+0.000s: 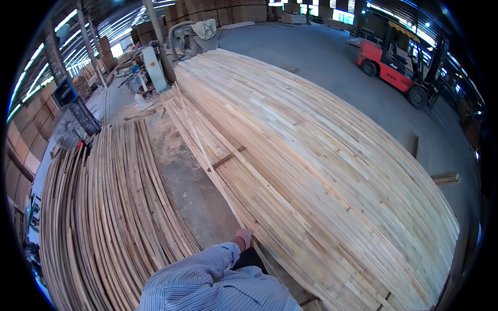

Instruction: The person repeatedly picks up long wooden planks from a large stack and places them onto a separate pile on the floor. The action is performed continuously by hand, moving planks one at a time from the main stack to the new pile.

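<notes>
Running along the left edge of a broad spread of pale boards (321,166), a long thin strip of wood (199,144) is grasped in the left hand (244,238), with the fingers curled around it. The right hand's grip cannot be told, as it is out of view. Rough planks (114,192) are laid to the left; a red forklift (386,65) is parked on the far right.
</notes>
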